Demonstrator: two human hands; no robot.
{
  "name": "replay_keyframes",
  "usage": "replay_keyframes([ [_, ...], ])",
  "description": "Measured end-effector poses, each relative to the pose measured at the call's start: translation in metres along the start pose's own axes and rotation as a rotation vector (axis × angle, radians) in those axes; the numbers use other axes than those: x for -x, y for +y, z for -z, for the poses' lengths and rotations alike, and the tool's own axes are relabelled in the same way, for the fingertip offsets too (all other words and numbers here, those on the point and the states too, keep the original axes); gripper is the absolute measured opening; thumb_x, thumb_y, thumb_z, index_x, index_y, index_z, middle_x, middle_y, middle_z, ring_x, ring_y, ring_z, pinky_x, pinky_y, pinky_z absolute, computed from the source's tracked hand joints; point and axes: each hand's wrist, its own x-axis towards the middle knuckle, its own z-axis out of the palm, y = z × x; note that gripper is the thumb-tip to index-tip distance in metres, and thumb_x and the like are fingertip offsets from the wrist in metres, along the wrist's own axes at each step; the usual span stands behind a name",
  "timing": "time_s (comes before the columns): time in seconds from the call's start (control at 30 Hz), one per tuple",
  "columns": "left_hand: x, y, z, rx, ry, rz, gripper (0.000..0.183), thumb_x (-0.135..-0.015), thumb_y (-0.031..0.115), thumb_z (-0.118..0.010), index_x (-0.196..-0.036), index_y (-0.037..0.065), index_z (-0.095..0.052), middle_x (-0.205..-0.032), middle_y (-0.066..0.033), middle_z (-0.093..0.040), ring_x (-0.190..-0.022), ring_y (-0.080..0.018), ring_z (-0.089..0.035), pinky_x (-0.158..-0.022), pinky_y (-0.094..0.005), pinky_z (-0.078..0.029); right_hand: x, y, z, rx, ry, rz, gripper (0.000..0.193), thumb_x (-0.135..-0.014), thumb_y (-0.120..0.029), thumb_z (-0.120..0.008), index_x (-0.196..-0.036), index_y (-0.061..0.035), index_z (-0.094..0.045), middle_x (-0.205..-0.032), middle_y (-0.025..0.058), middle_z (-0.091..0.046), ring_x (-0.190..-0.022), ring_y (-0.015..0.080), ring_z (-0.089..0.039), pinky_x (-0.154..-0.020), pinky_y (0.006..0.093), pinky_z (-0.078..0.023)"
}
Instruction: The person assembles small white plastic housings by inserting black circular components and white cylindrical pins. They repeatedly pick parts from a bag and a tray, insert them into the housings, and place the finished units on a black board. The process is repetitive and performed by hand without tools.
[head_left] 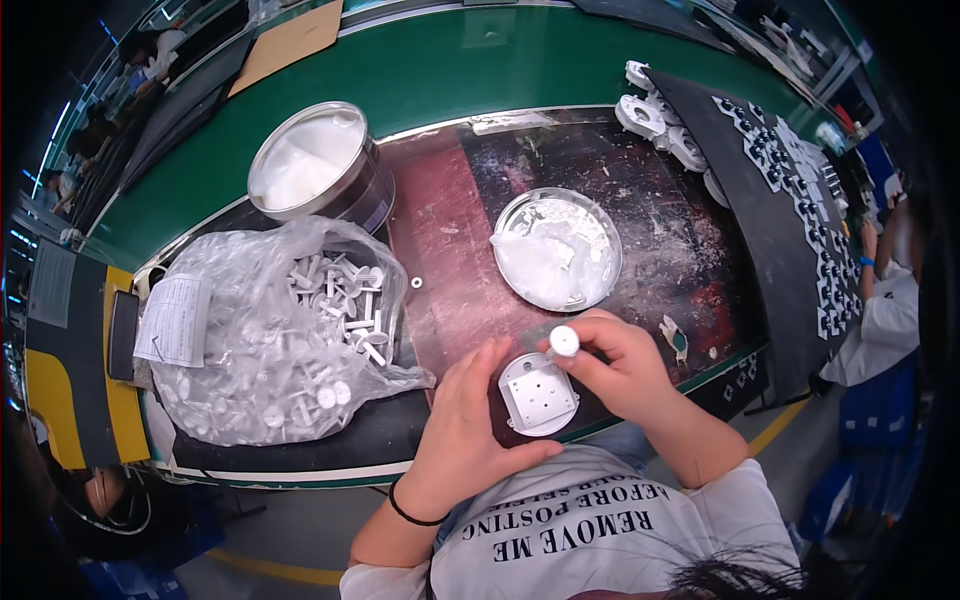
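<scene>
Between the fingertips of my right hand (pixel 625 365) is a white plastic gear (pixel 564 341) with a round toothed head and a short stem. It is held just over the far edge of a white plastic housing (pixel 541 398), a rounded piece with several small holes in its flat face. The housing lies at the near edge of the table. My left hand (pixel 462 425) curves around its left side, fingers stretched and thumb apart, close to its rim; whether they touch it I cannot tell.
At left sits a clear plastic bag (pixel 235 350) of many white stemmed parts, with a paper label (pixel 172 320). Behind it stands a metal tin (pixel 375 190) of white grease. A round metal lid (pixel 610 240) holds more grease. White housings (pixel 640 117) and a black board (pixel 745 190) lie right.
</scene>
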Motion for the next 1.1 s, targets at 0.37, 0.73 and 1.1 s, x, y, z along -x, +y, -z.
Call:
replay_keyframes([
  [0.37, -0.001, 0.002, -0.002, -0.202, -0.021, -0.078, 0.123, -0.059, 0.026, -0.086, -0.144, 0.004, -0.001, -0.130, -0.0178, -0.049, -0.118, -0.0345, -0.048, -0.096, -0.0472, -0.035, -0.004, 0.000, -0.009, 0.054, -0.090, 0.046, 0.019, -0.082, -0.009, -0.065, -0.099, -0.0021, -0.065, -0.091, 0.0091, -0.063, -0.087, 0.0209, -0.059, -0.077, 0.0309, -0.046],
  [0.73, -0.002, 0.003, -0.002, -0.196, -0.017, -0.081, 0.121, -0.060, 0.026, -0.086, -0.143, 0.003, -0.001, -0.131, -0.0171, -0.049, -0.118, -0.0345, -0.048, -0.097, -0.0466, -0.036, 0.008, 0.005, 0.006, 0.145, -0.047, 0.136, 0.038, -0.074, -0.005, -0.061, -0.112, -0.0021, -0.062, -0.102, 0.0118, -0.063, -0.100, 0.0253, -0.056, -0.089, 0.0353, -0.043],
  [1.1, 0.000, 0.002, -0.005, -0.016, 0.013, 0.005, 0.103, -0.062, 0.026, -0.084, -0.138, -0.001, -0.020, -0.124, -0.0160, -0.054, -0.109, -0.0371, -0.053, -0.095, -0.0457, -0.040, 0.046, 0.018, 0.038, 0.252, 0.080, 0.254, 0.035, -0.071, -0.004, -0.060, -0.106, 0.0000, -0.062, -0.099, 0.0121, -0.064, -0.093, 0.0280, -0.057, -0.085, 0.0377, -0.044],
])
